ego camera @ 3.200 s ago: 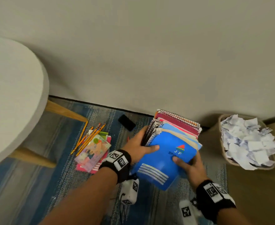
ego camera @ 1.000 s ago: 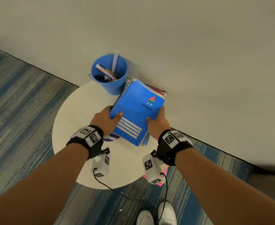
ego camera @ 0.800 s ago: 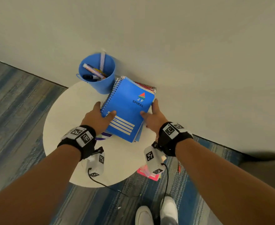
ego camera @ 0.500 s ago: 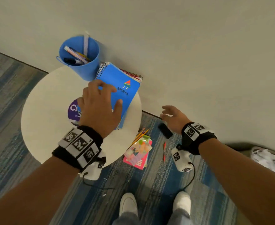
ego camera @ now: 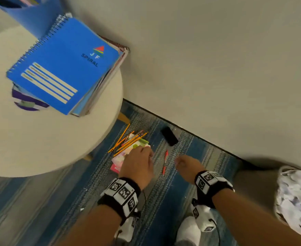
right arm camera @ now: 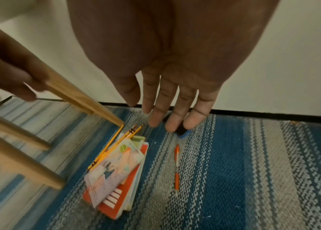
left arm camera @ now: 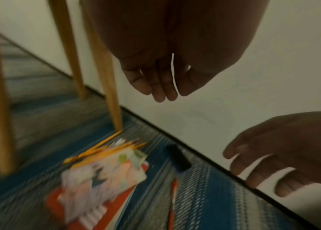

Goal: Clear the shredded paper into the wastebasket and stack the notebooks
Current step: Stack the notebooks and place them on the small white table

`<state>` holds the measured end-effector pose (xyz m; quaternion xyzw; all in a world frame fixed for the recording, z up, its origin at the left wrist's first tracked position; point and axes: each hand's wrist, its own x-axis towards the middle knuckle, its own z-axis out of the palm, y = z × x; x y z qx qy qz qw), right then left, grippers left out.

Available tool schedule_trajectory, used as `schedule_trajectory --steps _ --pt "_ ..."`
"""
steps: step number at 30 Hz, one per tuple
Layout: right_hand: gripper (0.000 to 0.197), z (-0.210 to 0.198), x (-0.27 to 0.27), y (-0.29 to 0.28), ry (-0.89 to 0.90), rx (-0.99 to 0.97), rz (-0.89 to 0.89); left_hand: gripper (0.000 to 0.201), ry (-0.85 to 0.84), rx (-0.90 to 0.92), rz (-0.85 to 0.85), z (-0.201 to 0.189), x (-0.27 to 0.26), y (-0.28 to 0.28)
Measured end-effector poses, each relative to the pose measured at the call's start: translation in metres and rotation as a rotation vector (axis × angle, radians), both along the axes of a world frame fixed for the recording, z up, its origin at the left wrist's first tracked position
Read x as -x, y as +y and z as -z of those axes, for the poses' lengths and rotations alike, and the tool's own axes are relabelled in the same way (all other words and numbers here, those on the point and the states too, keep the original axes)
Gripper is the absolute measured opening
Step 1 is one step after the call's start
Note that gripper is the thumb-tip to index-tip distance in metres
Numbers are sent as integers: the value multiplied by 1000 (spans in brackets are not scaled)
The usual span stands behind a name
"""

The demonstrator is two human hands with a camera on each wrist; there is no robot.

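A stack of spiral notebooks [ego camera: 62, 66] is sitting on the round white table [ego camera: 39, 144], near its wall-side edge, with a blue "JF SPIRAL" notebook lying on top and a blue bucket [ego camera: 30, 13] standing just behind the stack. A purple round item [ego camera: 27, 102] is peeking out from under the stack's near corner.

Down on the blue striped rug [ego camera: 172, 196], a small pile of thin notebooks [right arm camera: 116, 172] is lying beside the table's wooden legs [right arm camera: 80, 96], with yellow pencils [right arm camera: 116, 143] resting across its far end. An orange pen [right arm camera: 177, 168] is lying just to the right of that pile, apart from it, and a black eraser-like block [ego camera: 169, 138] is sitting near the baseboard.

The left hand [ego camera: 139, 164] is hovering over the floor pile, fingers hanging relaxed and grasping nothing. The right hand [ego camera: 187, 164] is reaching out beside it above the pen, fingers [right arm camera: 175, 109] stretched out, empty as well.

At the right edge, the wastebasket [ego camera: 281, 215] is standing on the floor by the wall, brimming with shredded paper [ego camera: 297, 197].
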<state>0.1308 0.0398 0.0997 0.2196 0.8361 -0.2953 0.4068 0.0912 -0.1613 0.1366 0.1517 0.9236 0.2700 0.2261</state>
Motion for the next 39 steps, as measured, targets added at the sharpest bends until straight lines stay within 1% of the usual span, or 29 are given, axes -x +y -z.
schedule_trajectory --steps 2,5,6,9,11,12,13,14,16,17,19,22,24,27,28,30,32,33,34,35,36,37,38,39 --pt "17 30 -9 4 -1 -9 -55 13 -80 59 -104 54 -7 3" --pt "14 71 -14 8 -13 -19 -113 5 -192 76 -249 121 -12 -4" --pt "12 85 -13 9 -17 -24 -137 7 -206 87 -285 140 -10 -6" --pt "12 125 -1 11 -34 -56 -194 7 -172 188 -366 187 10 -17" --pt "17 145 11 9 -51 -79 -259 5 -146 227 -405 214 31 -27" --pt "23 155 15 10 -66 -98 -286 8 -140 242 -422 226 40 -32" --pt "28 167 20 11 -78 -117 -303 16 -137 270 -433 239 51 -37" --pt "31 177 25 12 -95 -125 -324 24 -138 293 -439 250 62 -43" --pt "30 200 34 14 -131 -115 -413 36 -145 353 -415 268 84 -53" --pt "35 211 38 15 -139 -122 -451 40 -156 392 -389 277 95 -59" --pt "50 232 40 16 -140 -156 -493 46 -166 469 -299 292 116 -69" --pt "51 259 42 15 -136 -176 -506 45 -202 532 -98 309 142 -78" --pt "49 268 50 16 -121 -164 -523 39 -181 540 36 314 156 -79" --pt "41 267 64 22 -152 -86 -566 19 -126 514 215 314 166 -77" --pt "41 267 68 25 -168 -71 -580 14 -105 511 258 315 169 -77" --pt "43 262 77 26 -163 -86 -579 13 -74 557 309 319 173 -78" --pt "37 256 86 23 -124 -67 -530 14 -64 588 313 324 177 -78" --pt "32 253 91 20 -120 -18 -470 16 -75 587 291 323 178 -77" --pt "27 250 94 17 -122 89 -345 16 -88 566 258 323 178 -76" --pt "26 245 97 13 -141 206 -174 11 -95 515 204 322 178 -75" --pt "23 243 100 10 -128 271 -55 5 -102 442 139 322 177 -73" --pt "19 243 106 10 -63 276 7 6 -109 354 68 322 176 -71" --pt "14 245 113 11 42 202 7 12 -109 254 11 321 173 -67" --pt "11 246 118 12 167 79 -28 14 -112 169 -5 320 170 -62"
